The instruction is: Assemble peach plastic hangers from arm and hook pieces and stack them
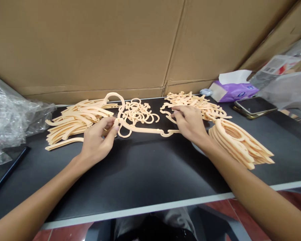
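Pinching a peach plastic hanger [142, 130] at both ends, the left hand [99, 142] and right hand [188, 122] hold it across the black desk [130, 174]; a slipped pinch could drop it among the loose hooks [137, 113] between the hands, snagging them

The hanger [142, 130] I'm holding is smooth, matt peach plastic, same as the hanger piles [75, 124] around it. My desk [130, 174] is matt black, the carton [90, 43] behind is plain brown cardboard, and the crumpled bag [7, 124] is glossy clear plastic.
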`<control>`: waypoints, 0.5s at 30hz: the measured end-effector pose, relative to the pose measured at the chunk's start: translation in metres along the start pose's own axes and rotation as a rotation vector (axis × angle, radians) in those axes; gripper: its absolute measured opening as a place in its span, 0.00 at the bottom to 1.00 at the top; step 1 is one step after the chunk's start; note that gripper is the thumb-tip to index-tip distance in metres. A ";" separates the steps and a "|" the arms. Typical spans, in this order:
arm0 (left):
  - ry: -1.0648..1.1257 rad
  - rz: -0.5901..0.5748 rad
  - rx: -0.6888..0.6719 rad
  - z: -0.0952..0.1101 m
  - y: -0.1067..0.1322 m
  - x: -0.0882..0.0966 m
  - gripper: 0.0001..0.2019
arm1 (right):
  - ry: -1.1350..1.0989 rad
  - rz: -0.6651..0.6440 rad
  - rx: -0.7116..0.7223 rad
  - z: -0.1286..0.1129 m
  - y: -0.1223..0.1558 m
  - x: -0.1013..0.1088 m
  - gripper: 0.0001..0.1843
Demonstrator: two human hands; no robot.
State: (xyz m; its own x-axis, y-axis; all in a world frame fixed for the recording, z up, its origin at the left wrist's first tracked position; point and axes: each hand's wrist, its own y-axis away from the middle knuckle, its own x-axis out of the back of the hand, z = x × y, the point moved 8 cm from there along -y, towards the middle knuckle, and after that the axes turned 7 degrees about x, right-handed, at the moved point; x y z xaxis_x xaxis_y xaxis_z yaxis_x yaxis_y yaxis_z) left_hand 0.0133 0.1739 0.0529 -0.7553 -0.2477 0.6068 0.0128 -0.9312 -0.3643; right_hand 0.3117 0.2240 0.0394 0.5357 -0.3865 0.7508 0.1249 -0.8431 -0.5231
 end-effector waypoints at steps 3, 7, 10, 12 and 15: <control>0.012 -0.009 -0.007 0.000 0.001 -0.001 0.15 | 0.006 0.074 -0.012 -0.001 0.001 0.009 0.18; 0.020 -0.011 -0.006 0.001 0.002 -0.002 0.14 | 0.071 0.033 -0.039 -0.001 0.001 0.008 0.13; 0.044 -0.027 0.002 0.002 0.003 -0.004 0.14 | 0.065 -0.046 -0.063 -0.003 0.002 0.001 0.11; 0.048 -0.054 -0.004 0.002 0.004 -0.006 0.14 | 0.052 -0.099 -0.077 -0.004 0.003 -0.004 0.13; 0.031 -0.083 -0.026 0.003 0.006 -0.009 0.14 | 0.022 -0.179 -0.084 -0.004 0.005 -0.010 0.13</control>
State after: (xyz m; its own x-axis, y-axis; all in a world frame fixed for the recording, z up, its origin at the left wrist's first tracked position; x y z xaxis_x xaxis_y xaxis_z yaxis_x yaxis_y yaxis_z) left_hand 0.0222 0.1702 0.0470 -0.7729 -0.1615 0.6137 -0.0672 -0.9408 -0.3321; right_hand 0.3038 0.2227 0.0308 0.4931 -0.2349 0.8377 0.1463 -0.9268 -0.3460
